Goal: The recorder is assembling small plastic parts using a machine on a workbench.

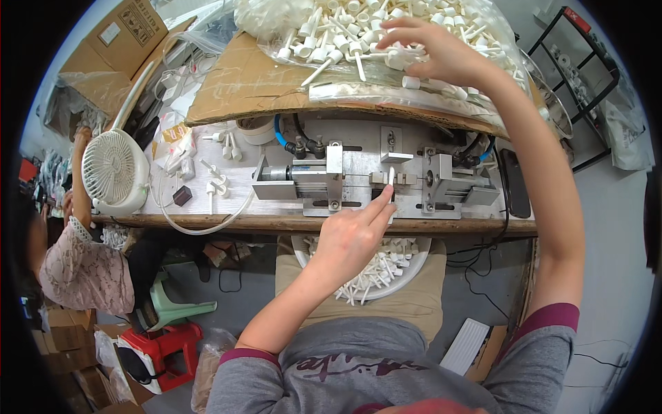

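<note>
Sleeve (86,276) of a co-worker shows far left of our jig (358,163), which sits on the counter (276,225). Between sleeve and jig we see a white fan (114,169), then a few loose sticks (219,183), white and capped, just left of the jig. Our left hand (352,234) reaches up to the jig's middle, index finger laid against a white stick (392,174) there; we cannot tell whether its fingers grip it. Below the jig, a bowl (421,261) of white sticks sits in our lap. Beyond the jig, cardboard (234,83) bears a big pile (345,41) of capped sticks. Our right hand (445,55) is over the pile's right part, its fingers curved, spread and released. Right of the jig lies a dark phone (516,183).
</note>
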Available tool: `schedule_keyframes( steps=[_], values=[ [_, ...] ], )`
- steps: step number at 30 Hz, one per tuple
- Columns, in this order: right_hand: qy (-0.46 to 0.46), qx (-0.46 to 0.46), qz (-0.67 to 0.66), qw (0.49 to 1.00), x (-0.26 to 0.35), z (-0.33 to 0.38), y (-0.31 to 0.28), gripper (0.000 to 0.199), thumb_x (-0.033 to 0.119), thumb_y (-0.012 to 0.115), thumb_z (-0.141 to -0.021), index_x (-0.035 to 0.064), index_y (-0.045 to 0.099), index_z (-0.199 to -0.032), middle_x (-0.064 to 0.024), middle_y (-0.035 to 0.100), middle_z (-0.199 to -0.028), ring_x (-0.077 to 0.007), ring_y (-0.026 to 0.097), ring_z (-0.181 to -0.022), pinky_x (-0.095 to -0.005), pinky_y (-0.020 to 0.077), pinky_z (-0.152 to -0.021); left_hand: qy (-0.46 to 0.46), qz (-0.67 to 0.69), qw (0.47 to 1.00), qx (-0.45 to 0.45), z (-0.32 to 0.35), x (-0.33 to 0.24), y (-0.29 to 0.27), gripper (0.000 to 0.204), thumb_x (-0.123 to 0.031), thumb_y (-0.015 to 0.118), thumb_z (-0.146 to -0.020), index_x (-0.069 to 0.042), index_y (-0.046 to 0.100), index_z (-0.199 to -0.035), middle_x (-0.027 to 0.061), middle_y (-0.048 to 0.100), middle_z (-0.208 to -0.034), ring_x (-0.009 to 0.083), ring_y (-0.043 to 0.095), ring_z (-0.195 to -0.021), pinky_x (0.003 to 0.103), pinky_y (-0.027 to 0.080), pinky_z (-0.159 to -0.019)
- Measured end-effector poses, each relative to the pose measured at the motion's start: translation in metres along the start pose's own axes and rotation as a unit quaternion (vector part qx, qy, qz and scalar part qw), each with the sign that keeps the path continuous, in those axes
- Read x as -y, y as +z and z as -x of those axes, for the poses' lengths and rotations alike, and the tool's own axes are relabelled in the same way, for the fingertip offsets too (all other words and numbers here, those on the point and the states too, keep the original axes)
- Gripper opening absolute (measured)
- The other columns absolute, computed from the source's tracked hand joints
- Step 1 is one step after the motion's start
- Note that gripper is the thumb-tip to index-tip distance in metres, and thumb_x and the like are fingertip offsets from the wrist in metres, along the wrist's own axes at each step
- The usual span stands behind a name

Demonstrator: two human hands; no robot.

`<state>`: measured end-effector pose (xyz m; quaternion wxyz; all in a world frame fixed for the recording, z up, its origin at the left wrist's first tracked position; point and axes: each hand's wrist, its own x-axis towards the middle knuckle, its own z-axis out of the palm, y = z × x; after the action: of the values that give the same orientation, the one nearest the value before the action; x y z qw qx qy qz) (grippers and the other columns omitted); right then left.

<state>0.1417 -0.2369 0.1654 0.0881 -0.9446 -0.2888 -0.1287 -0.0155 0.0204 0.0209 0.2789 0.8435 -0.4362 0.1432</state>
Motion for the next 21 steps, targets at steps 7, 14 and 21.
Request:
schedule_keyframes(
  steps=[7,14,21],
  values=[
    [0.094,-0.037,0.090,0.991,0.025,0.039,-0.029,0.033,0.024,0.078,-0.080,0.0083,0.065,-0.107,-0.0082,0.065,-0.103,-0.0248,0.060,-0.092,-0.0384,0.0506,-0.084,0.049,-0.123,0.990,0.043,-0.010,-0.011,-0.004,0.029,-0.005,0.067,-0.073,0.001,0.070,-0.101,0.0142,0.065,-0.127,0.0162,0.063,-0.064,0.030,0.051,-0.063],
    [0.175,-0.030,0.075,0.981,0.030,0.053,0.012,0.047,0.046,0.061,-0.091,0.0008,0.065,-0.101,-0.0179,0.068,-0.097,-0.0357,0.065,-0.094,-0.0437,0.0511,-0.085,0.022,-0.127,0.991,0.035,-0.011,-0.016,-0.009,0.032,-0.007,0.067,-0.072,0.001,0.070,-0.103,0.0162,0.065,-0.127,0.0177,0.064,-0.062,0.030,0.052,-0.062],
    [0.070,-0.086,0.121,0.986,0.023,0.057,0.026,0.034,0.037,0.056,-0.097,0.0023,0.057,-0.101,-0.0170,0.067,-0.090,-0.0374,0.065,-0.085,-0.0453,0.0515,-0.077,0.006,-0.075,0.996,0.041,-0.017,0.006,-0.003,0.026,-0.011,0.074,-0.076,-0.004,0.070,-0.101,0.0108,0.067,-0.127,0.0229,0.064,-0.056,0.032,0.053,-0.059]
  ],
)
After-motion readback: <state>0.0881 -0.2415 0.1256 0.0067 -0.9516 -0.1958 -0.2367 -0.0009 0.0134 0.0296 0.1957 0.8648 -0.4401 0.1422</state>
